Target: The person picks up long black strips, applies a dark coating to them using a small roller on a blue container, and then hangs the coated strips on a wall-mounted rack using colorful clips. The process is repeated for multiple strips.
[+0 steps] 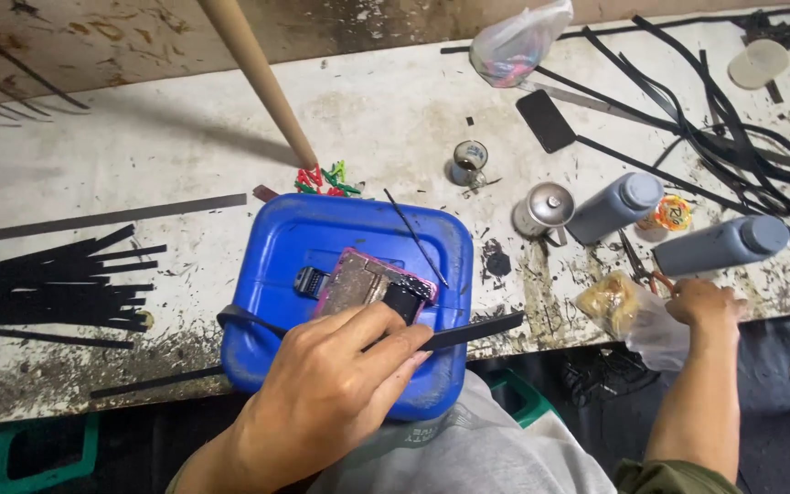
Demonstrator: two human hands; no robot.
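Observation:
My left hand (336, 384) presses down on a long black strip (477, 330) laid across a blue plastic lid (276, 265) on my lap at the bench edge. Under my fingers lies a worn pink-edged phone case (363, 279) with a black piece at its right end. My right hand (701, 302) reaches to the bench front at the right, fingers closed around a clear plastic bag (628, 316) with yellowish contents. Small pliers (637, 265) lie just above that hand.
A dirty white bench (185, 155) holds a pile of black strips (57, 279) at left, a wooden pole (258, 78), coloured bits (322, 178), two small tins (470, 161) (543, 209), two grey bottles (614, 206) (720, 245), a dark phone (546, 120), tangled black strips (724, 128), and a plastic bag (516, 41).

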